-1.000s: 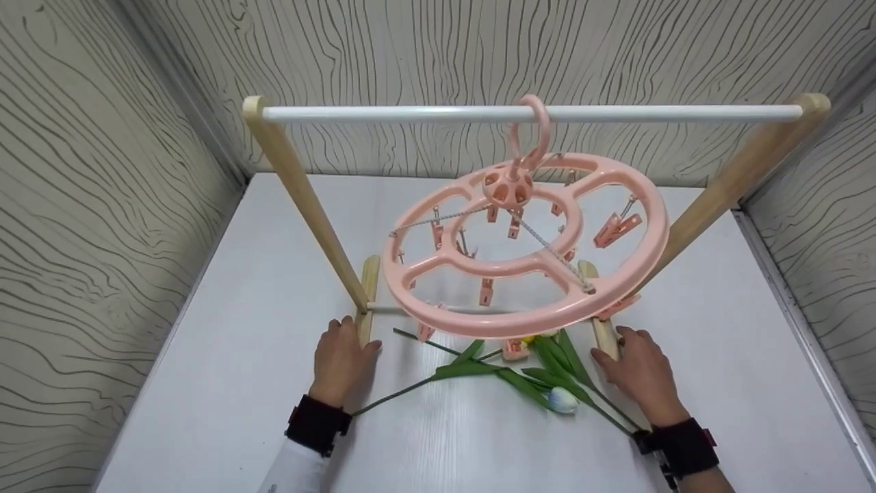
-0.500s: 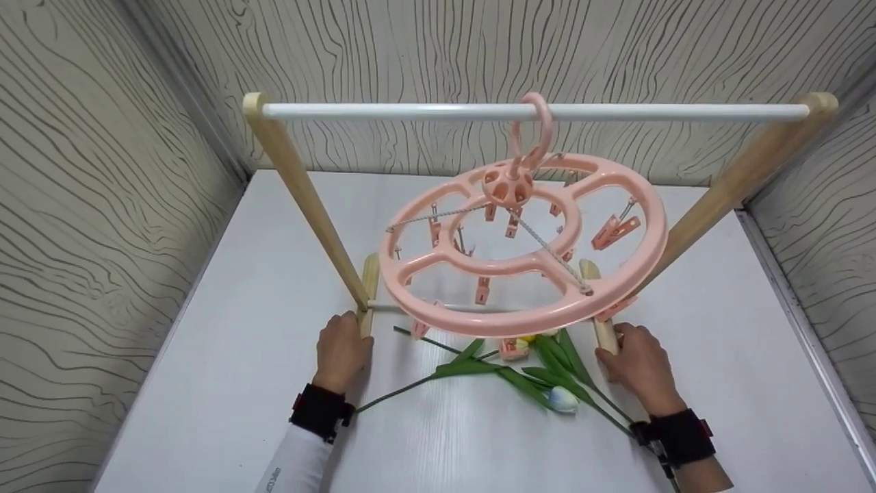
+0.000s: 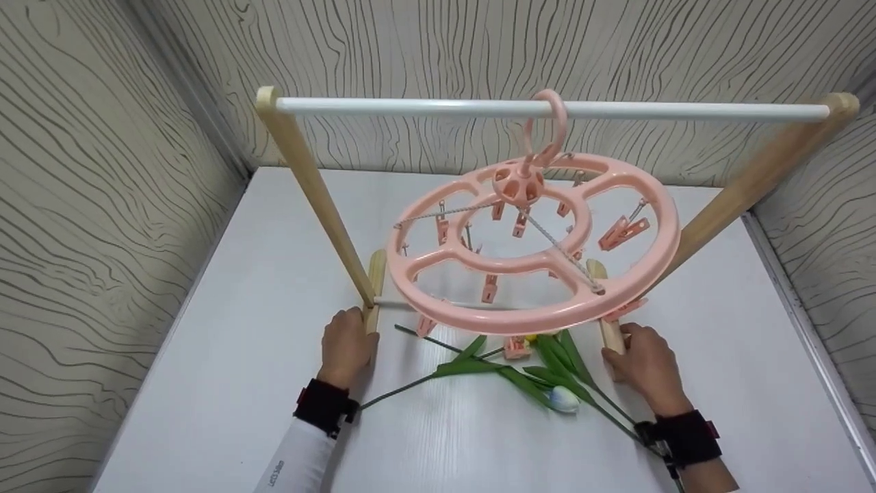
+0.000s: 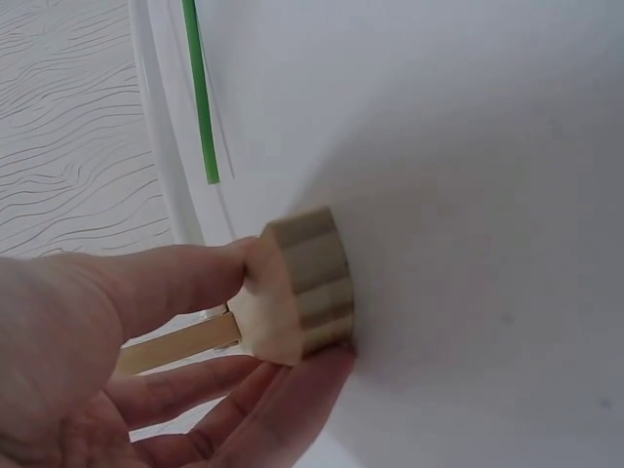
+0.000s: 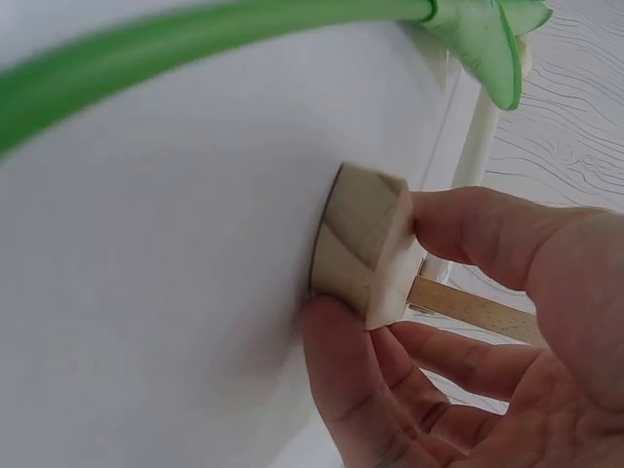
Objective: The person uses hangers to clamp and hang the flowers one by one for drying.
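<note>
Two black cloth bands (image 3: 323, 404) wrap the person's wrists, nearest to us. Past them, green-stemmed, leafy tulips that look fake (image 3: 472, 368), one with a white and blue bud (image 3: 564, 399), lie between the hands on the white table (image 3: 205, 356). The left hand (image 3: 344, 348) pinches the near end of a flat, pale wooden foot (image 3: 376, 277), thumb on one side and fingers on the other. The right hand (image 3: 647, 363) pinches the matching pale wooden foot (image 3: 611, 339) the same way. These feet hold up a tall stand of pale wood (image 3: 318, 198), which sits on the table. It looks stiff and pretty light, but may wobble up high. Holding both feet low seems smart, so both sides move together. A pink plastic ring hanger with little clips (image 3: 534, 320) hangs tilted from the smooth white round bar (image 3: 410, 107) on top; it could swing or slide. Behind is a wavy-lined pale wall (image 3: 410, 41).
</note>
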`<act>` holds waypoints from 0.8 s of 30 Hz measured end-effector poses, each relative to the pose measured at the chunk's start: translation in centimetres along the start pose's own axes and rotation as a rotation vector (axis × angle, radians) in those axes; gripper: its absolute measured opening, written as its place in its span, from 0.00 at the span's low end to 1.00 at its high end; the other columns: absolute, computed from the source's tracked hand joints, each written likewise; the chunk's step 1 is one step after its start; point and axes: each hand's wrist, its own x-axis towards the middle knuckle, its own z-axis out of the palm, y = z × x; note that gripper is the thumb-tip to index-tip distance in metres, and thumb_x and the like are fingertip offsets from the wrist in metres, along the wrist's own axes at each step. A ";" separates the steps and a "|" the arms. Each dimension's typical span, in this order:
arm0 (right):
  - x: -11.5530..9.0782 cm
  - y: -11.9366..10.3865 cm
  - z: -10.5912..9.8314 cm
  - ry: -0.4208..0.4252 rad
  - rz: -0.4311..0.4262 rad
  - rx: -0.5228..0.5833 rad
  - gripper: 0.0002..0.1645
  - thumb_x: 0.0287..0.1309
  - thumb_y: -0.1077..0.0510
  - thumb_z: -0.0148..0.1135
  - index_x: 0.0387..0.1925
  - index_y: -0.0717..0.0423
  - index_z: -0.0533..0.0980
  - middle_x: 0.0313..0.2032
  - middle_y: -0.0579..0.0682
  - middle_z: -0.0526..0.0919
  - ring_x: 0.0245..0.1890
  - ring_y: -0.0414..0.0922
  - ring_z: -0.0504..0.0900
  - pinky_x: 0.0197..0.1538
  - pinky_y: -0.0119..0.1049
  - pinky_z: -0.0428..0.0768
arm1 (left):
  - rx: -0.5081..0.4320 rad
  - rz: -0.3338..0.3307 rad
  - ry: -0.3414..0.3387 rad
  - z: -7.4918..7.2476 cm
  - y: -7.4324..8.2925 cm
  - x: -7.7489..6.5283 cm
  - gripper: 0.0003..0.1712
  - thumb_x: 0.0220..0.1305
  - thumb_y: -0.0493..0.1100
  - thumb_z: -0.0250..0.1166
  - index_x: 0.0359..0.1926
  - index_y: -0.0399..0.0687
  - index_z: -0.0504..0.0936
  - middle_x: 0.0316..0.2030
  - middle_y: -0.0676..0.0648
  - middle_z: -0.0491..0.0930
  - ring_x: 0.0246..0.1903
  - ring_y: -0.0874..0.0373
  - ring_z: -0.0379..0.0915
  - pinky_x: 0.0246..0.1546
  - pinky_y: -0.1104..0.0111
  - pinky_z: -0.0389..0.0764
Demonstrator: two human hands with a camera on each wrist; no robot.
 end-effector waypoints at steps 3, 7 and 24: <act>-0.1 0.2 -0.2 -0.012 0.016 0.007 0.27 0.53 0.63 0.68 0.49 0.79 0.72 0.28 0.58 0.81 0.20 0.44 0.79 0.22 0.38 0.78 | 0.002 0.004 0.001 0.2 0.3 0.0 0.07 0.51 0.32 0.68 0.29 0.35 0.77 0.22 0.45 0.70 0.23 0.51 0.70 0.20 0.61 0.73; -0.3 0.5 -0.4 -0.020 0.030 0.015 0.27 0.53 0.63 0.67 0.50 0.79 0.72 0.27 0.57 0.81 0.19 0.44 0.79 0.21 0.38 0.79 | 0.004 0.011 0.001 0.4 0.6 -0.2 0.07 0.51 0.32 0.68 0.29 0.35 0.76 0.22 0.45 0.69 0.23 0.51 0.69 0.20 0.61 0.72; -1.4 1.6 -0.9 -0.034 0.073 0.049 0.27 0.56 0.63 0.66 0.53 0.77 0.70 0.30 0.59 0.81 0.20 0.45 0.81 0.21 0.38 0.81 | -0.003 0.044 -0.001 1.3 1.2 -0.7 0.07 0.51 0.32 0.67 0.28 0.36 0.75 0.22 0.45 0.68 0.22 0.51 0.68 0.18 0.61 0.71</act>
